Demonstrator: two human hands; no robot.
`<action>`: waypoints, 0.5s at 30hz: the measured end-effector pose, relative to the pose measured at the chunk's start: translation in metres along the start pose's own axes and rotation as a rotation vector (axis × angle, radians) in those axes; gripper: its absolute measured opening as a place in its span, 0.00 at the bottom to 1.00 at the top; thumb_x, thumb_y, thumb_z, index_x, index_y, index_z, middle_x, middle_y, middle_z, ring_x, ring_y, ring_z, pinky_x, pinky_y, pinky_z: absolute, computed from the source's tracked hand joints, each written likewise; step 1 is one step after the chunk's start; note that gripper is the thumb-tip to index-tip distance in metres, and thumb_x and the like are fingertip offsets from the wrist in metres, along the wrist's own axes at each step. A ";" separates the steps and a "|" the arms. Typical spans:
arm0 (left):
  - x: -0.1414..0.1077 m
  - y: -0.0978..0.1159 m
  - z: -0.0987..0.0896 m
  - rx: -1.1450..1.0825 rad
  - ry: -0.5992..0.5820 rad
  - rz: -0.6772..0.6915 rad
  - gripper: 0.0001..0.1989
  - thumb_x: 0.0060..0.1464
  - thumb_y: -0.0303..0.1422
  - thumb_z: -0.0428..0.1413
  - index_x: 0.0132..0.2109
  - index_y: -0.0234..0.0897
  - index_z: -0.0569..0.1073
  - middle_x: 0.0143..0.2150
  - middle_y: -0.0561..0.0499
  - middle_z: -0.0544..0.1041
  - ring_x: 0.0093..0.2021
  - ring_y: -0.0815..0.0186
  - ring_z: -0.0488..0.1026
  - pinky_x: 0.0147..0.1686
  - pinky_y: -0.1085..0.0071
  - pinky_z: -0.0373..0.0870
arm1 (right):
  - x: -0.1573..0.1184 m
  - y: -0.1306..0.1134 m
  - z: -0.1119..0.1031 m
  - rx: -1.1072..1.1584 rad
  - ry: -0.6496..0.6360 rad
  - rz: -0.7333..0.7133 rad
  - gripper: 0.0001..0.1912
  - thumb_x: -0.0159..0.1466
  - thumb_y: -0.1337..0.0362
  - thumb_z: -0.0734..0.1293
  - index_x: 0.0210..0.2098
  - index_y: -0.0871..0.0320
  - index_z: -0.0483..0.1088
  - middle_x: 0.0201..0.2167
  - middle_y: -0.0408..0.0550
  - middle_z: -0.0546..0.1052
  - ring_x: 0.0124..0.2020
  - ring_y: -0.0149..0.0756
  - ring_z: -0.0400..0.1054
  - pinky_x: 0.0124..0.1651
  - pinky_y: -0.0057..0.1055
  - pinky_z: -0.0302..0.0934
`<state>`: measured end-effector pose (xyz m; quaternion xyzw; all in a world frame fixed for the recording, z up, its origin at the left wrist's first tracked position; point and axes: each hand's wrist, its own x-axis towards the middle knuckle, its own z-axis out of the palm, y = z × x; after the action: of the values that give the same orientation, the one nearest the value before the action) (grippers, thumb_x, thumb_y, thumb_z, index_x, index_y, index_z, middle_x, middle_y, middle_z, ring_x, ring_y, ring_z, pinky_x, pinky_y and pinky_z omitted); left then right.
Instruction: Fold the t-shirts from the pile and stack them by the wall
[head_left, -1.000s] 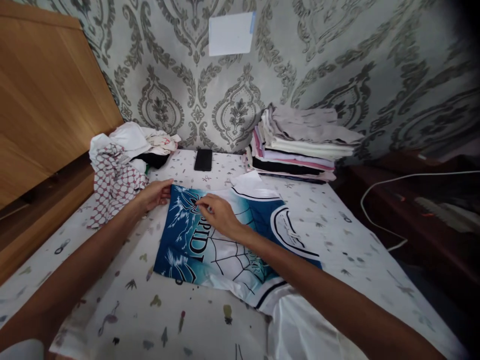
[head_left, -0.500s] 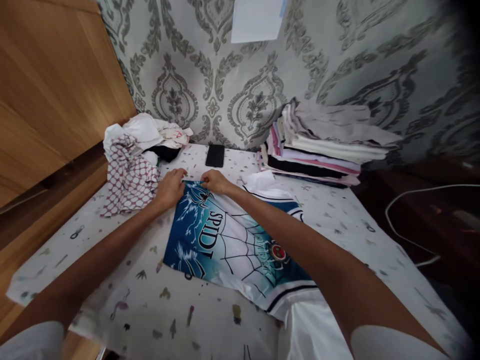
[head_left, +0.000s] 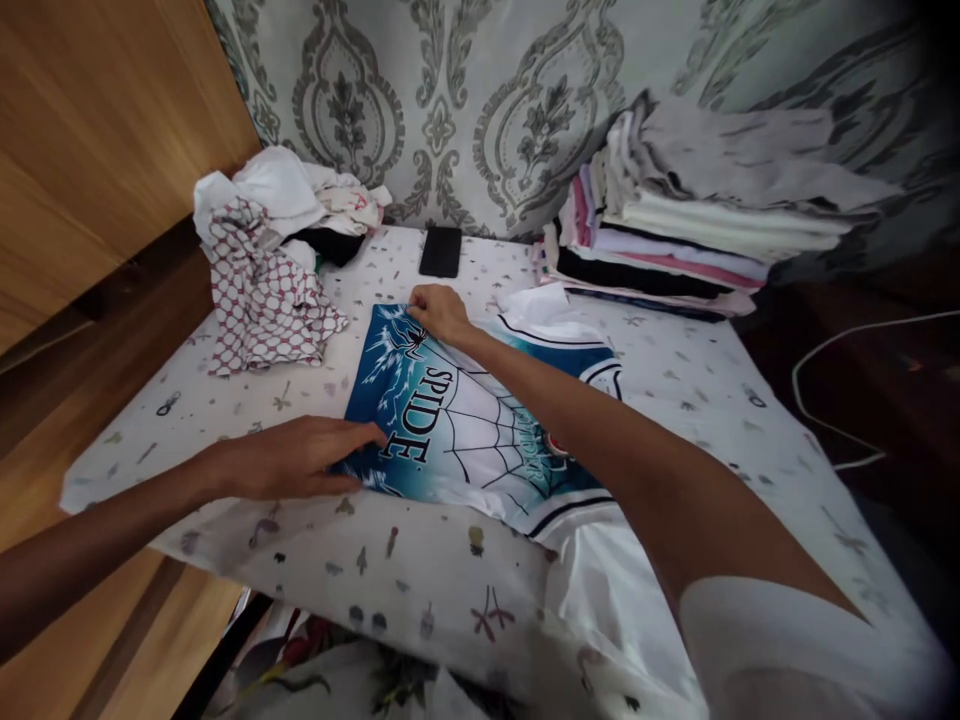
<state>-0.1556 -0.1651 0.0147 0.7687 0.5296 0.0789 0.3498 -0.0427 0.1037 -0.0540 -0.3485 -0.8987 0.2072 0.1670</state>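
A blue and white shirt (head_left: 480, 430) with a web print and "SPIDE" lettering lies spread on the patterned white cloth. My right hand (head_left: 437, 312) pinches the far corner of its blue hem. At the near end of the same hem is my left hand (head_left: 315, 458), its thumb and fingers apart, the fingertips at the shirt's edge. My right forearm crosses over the shirt and hides part of its chest print. White satiny fabric hangs from the shirt's near right side.
Crumpled clothes (head_left: 262, 290) lie at the back left. A black phone (head_left: 440, 252) rests near the patterned wall. On the back right stands a stack of folded clothes (head_left: 660, 240). A wooden cabinet (head_left: 112, 130) rises at the left; a white cable (head_left: 799, 390) hangs at the right.
My left hand has let go of the far part of the hem and moved toward me to its near corner. My right hand still holds the far side. The view has tilted down.
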 end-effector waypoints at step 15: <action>-0.014 0.031 -0.010 0.180 -0.224 0.037 0.10 0.63 0.29 0.48 0.33 0.39 0.72 0.31 0.53 0.73 0.32 0.67 0.70 0.33 0.73 0.61 | -0.202 -0.008 -0.078 0.129 -0.163 -0.380 0.10 0.68 0.63 0.64 0.43 0.60 0.75 0.42 0.53 0.73 0.43 0.40 0.69 0.47 0.38 0.64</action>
<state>-0.1426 -0.1789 0.0448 0.8106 0.4781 -0.0488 0.3346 0.1296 -0.0225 -0.0142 -0.1437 -0.9436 0.2568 0.1519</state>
